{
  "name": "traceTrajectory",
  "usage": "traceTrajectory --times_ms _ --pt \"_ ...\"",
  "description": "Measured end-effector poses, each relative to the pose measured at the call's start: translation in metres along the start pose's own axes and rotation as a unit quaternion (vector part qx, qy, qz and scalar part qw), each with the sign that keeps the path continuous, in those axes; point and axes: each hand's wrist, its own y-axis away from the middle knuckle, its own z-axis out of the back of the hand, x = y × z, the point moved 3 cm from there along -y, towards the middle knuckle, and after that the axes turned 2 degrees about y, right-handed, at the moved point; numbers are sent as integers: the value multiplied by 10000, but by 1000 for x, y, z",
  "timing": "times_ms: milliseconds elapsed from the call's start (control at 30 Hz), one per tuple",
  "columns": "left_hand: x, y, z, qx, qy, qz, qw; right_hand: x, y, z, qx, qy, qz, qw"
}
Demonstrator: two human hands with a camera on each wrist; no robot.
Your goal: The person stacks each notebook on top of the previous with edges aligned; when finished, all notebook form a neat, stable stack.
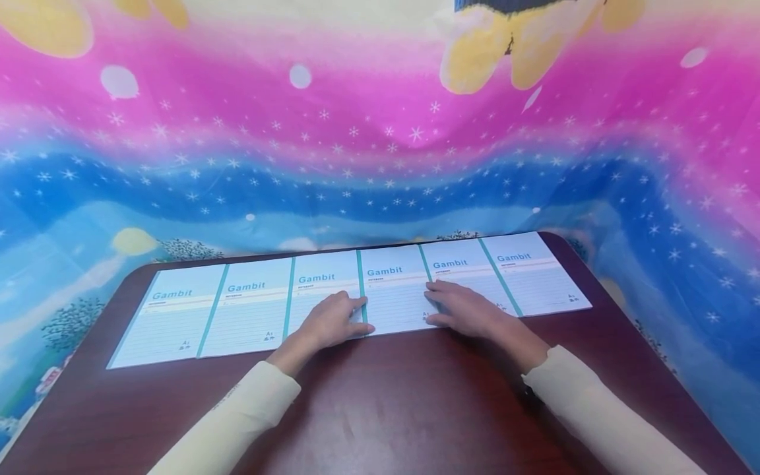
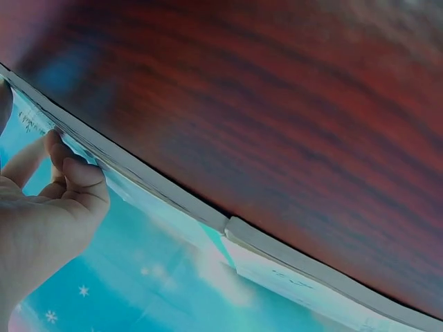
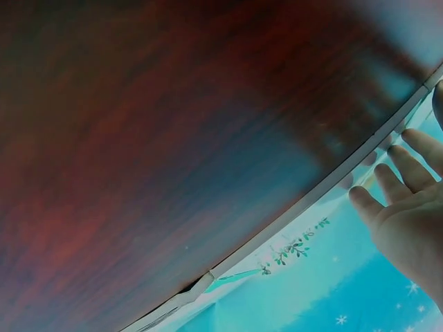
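Note:
Several white Gambit notebooks with teal spines lie side by side in a row along the far part of the table. My left hand (image 1: 332, 320) rests over the seam left of one notebook (image 1: 394, 300), thumb and forefinger reaching onto its left edge. At that notebook's right edge, my right hand (image 1: 469, 313) lies partly over the neighbouring notebook (image 1: 460, 254), its fingertips on the teal seam. The left wrist view shows the left hand (image 2: 48, 221) with bent fingers on the covers. Spread, fairly straight fingers show on the right hand (image 3: 412, 214) in the right wrist view.
The dark red-brown table (image 1: 380, 402) stretches in front of the row, with rounded far corners. More notebooks (image 1: 163, 316) continue to the left, and another (image 1: 534, 274) ends the row on the right. A colourful printed cloth (image 1: 368, 132) hangs behind and around the table.

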Motion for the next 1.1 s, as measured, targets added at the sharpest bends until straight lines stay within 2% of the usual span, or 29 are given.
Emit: traceTrajectory --times_ms 267,767,1100 --pt "1 3 -4 -22 24 -3 10000 2 3 -5 -58 3 115 9999" --pt "-4 13 -4 -8 34 -108 9999 7 15 -5 -57 80 -22 9999" --pt "-13 30 -7 28 -318 -472 9984 14 31 -9 17 192 82 9998"
